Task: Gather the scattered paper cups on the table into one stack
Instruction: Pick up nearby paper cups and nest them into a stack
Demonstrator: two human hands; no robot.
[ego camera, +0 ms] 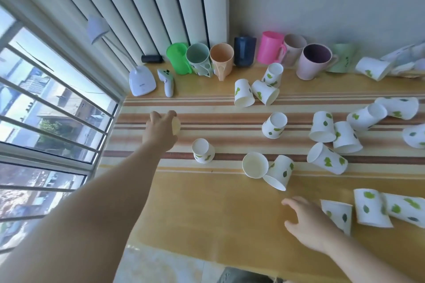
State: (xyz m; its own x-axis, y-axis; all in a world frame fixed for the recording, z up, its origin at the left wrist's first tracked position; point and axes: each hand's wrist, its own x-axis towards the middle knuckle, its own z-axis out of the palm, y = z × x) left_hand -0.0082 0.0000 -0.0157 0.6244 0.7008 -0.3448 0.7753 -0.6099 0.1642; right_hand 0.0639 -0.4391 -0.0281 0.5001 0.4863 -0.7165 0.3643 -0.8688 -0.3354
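Several white paper cups with green leaf prints lie scattered on the striped yellow tablecloth, some upright, some tipped over. My left hand reaches out at the left of the table and is wrapped around one paper cup; only its rim shows past my fingers. One cup stands just right of that hand. Another pair, a cup and a cup, lie together in the middle. My right hand hovers near the front with fingers spread, holding nothing, just left of a cup.
A row of coloured plastic mugs lines the back wall. A white desk lamp and a white handheld device stand at the back left. A window is to the left. The table's front edge runs below my arms.
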